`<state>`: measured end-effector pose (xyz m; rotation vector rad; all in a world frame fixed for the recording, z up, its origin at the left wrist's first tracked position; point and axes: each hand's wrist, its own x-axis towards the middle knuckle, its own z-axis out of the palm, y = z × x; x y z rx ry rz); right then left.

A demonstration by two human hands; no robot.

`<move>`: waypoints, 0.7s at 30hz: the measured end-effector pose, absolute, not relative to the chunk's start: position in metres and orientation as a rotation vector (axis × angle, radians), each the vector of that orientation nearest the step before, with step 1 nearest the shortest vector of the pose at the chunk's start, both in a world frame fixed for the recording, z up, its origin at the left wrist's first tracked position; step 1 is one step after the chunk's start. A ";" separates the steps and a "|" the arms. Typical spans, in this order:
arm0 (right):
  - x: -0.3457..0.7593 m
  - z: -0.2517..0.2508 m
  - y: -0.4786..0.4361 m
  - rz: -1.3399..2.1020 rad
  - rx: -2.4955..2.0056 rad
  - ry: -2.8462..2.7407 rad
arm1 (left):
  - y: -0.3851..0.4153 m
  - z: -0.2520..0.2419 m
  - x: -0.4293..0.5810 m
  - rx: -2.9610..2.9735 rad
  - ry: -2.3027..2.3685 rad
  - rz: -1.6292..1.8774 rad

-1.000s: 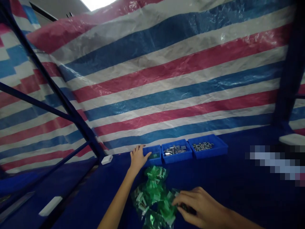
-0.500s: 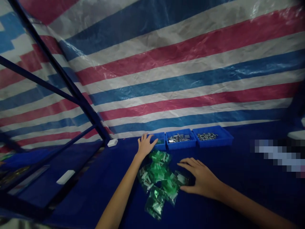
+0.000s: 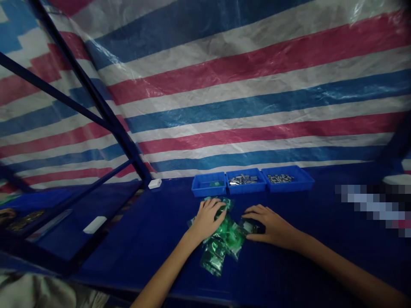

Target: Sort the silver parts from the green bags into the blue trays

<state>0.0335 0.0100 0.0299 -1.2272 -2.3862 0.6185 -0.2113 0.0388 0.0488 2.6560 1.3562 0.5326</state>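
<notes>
A heap of small green plastic bags (image 3: pixel 221 244) lies on the dark blue table (image 3: pixel 289 265). My left hand (image 3: pixel 207 218) rests on top of the heap, fingers curled down onto the bags. My right hand (image 3: pixel 268 224) lies flat at the heap's right edge, fingers stretched out and touching a dark bag (image 3: pixel 248 226). Neither hand lifts anything.
Three blue trays stand at the table's back: the left tray (image 3: pixel 208 185) nearly bare, the middle tray (image 3: pixel 245 181) and right tray (image 3: pixel 285 179) holding small metal parts. A striped tarp (image 3: pixel 240 94) hangs behind. A blue frame post (image 3: pixel 105 115) and a white block (image 3: pixel 154 184) stand left.
My left hand has come back from the left tray onto the green bags. My right hand has spread flat at the heap's right side. The camera view has shifted down.
</notes>
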 end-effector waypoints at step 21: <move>0.036 0.033 0.011 0.620 -1.215 -2.458 | 0.027 0.049 -0.201 2.662 1.667 0.552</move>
